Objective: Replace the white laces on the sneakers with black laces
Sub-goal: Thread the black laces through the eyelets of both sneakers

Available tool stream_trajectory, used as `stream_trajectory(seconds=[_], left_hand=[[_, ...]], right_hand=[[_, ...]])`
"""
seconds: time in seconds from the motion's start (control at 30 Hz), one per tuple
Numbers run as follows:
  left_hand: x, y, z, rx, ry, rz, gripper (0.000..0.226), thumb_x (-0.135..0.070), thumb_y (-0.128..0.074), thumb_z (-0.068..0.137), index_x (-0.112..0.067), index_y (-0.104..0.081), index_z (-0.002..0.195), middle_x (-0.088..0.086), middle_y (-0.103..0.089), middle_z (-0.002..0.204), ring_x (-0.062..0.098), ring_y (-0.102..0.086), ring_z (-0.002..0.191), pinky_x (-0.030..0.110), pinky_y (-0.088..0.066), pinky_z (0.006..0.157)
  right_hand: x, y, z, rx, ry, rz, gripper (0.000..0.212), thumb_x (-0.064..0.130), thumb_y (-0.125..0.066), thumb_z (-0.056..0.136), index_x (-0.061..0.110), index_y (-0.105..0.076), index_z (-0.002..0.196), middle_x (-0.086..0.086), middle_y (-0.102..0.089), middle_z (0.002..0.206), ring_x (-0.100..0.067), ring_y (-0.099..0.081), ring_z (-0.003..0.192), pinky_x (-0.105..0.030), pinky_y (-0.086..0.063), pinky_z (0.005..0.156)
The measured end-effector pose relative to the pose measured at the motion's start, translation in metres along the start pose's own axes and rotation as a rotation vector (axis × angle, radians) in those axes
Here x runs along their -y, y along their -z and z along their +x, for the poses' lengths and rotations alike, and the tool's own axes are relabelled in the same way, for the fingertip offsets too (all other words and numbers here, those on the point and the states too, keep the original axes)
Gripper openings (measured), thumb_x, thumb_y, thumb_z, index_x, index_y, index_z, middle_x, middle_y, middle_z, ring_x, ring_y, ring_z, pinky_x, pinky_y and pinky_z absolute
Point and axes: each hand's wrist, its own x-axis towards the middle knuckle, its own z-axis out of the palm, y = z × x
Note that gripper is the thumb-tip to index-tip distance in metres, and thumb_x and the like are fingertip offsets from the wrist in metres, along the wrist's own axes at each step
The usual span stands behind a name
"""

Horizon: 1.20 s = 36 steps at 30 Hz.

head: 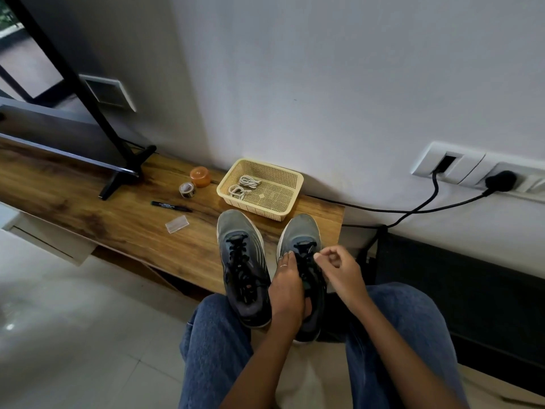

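Note:
Two grey sneakers stand side by side, toes toward the wall, on the wooden shelf point(88, 202). The left sneaker point(243, 267) is threaded with black laces. On the right sneaker point(303, 237) a black lace point(306, 252) runs through the eyelets. My left hand point(287, 290) grips this shoe's inner side, fingers laid along the lacing. My right hand point(339, 268) hovers over the eyelets with curled fingers, pinching the black lace near its end. Two white laces point(243, 185) lie bundled in the yellow basket point(292, 202).
Left of the basket sit an orange cup point(200, 176), a tape roll point(187, 189), a black marker point(171, 206) and a small clear packet point(177, 224). A TV stand leg point(126, 172) rests at the shelf's left. Black cables point(413, 209) run from a wall socket point(498, 181).

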Motion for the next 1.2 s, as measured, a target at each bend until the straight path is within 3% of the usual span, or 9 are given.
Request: stream_trajectory(seconds=[0.13,0.27,0.4,0.6,0.7,0.8,0.93,1.03,1.2], left_hand=[[-0.002,0.004,-0.002,-0.022,0.029,-0.015,0.035,-0.013,-0.039,0.099,-0.017,-0.041,0.134,0.007,-0.056,0.129,0.024,-0.059,0.110,0.037,-0.049,0.087],[-0.002,0.006,-0.002,-0.052,0.030,-0.028,0.027,-0.016,-0.040,0.098,-0.019,-0.046,0.124,0.006,-0.062,0.116,0.023,-0.063,0.098,0.038,-0.052,0.080],[-0.005,0.008,-0.003,-0.046,0.058,-0.060,0.029,-0.015,-0.040,0.097,-0.019,-0.048,0.124,0.006,-0.062,0.115,0.024,-0.062,0.100,0.038,-0.051,0.082],[-0.003,0.010,-0.003,-0.027,0.101,-0.085,0.041,-0.010,-0.038,0.097,-0.018,-0.047,0.136,0.010,-0.061,0.119,0.027,-0.060,0.107,0.037,-0.048,0.086],[0.001,0.009,-0.002,-0.033,0.122,-0.094,0.038,-0.011,-0.040,0.096,-0.019,-0.052,0.131,0.009,-0.065,0.111,0.027,-0.062,0.100,0.040,-0.051,0.083],[0.005,0.006,-0.006,-0.037,0.116,-0.090,0.027,-0.015,-0.039,0.097,-0.017,-0.052,0.120,0.008,-0.065,0.103,0.028,-0.063,0.094,0.038,-0.050,0.078],[0.003,0.003,-0.010,-0.016,0.106,-0.074,0.039,-0.011,-0.038,0.098,-0.017,-0.040,0.137,0.011,-0.061,0.119,0.028,-0.060,0.106,0.036,-0.046,0.082],[-0.001,0.005,-0.013,-0.015,0.068,-0.047,0.045,-0.007,-0.042,0.096,-0.013,-0.038,0.140,0.011,-0.057,0.126,0.028,-0.056,0.114,0.037,-0.047,0.088],[0.001,0.003,-0.013,0.008,0.038,-0.043,0.051,-0.012,-0.052,0.091,-0.012,-0.039,0.140,0.008,-0.051,0.134,0.026,-0.051,0.121,0.037,-0.047,0.093]], right_hand=[[-0.005,-0.008,-0.010,0.134,0.133,-0.342,0.034,0.017,-0.070,0.078,0.017,-0.059,0.110,0.006,-0.058,0.103,-0.008,-0.055,0.096,-0.018,-0.040,0.081],[-0.012,-0.023,-0.011,-0.015,0.203,-0.534,0.022,0.013,-0.066,0.082,0.012,-0.061,0.103,-0.003,-0.062,0.099,-0.018,-0.059,0.093,-0.024,-0.041,0.074],[-0.013,-0.023,-0.016,-0.105,0.138,-0.571,0.014,0.009,-0.065,0.082,0.011,-0.060,0.095,-0.004,-0.062,0.095,-0.020,-0.060,0.088,-0.028,-0.044,0.070],[-0.015,-0.022,-0.018,-0.102,0.158,-0.571,0.013,0.008,-0.062,0.083,0.011,-0.058,0.096,-0.004,-0.059,0.098,-0.021,-0.058,0.090,-0.030,-0.045,0.070],[-0.011,-0.017,-0.014,-0.031,0.170,-0.577,0.013,0.014,-0.064,0.081,0.017,-0.055,0.090,-0.001,-0.057,0.096,-0.021,-0.057,0.092,-0.031,-0.043,0.072],[-0.004,-0.009,-0.009,0.095,0.141,-0.507,0.018,0.032,-0.066,0.079,0.026,-0.053,0.090,0.007,-0.054,0.100,-0.015,-0.053,0.098,-0.035,-0.042,0.087],[0.004,-0.009,-0.001,0.037,0.153,-0.343,0.008,0.028,-0.064,0.083,0.024,-0.065,0.089,0.009,-0.059,0.098,-0.010,-0.055,0.097,-0.030,-0.046,0.086],[0.013,-0.020,0.010,0.047,0.152,-0.434,0.013,0.026,-0.059,0.089,0.018,-0.069,0.088,0.003,-0.060,0.098,-0.014,-0.057,0.094,-0.026,-0.040,0.073],[0.026,-0.033,0.028,0.090,0.103,-0.640,0.024,0.027,-0.062,0.090,0.006,-0.070,0.084,-0.010,-0.061,0.105,-0.023,-0.060,0.091,-0.033,-0.046,0.071]])
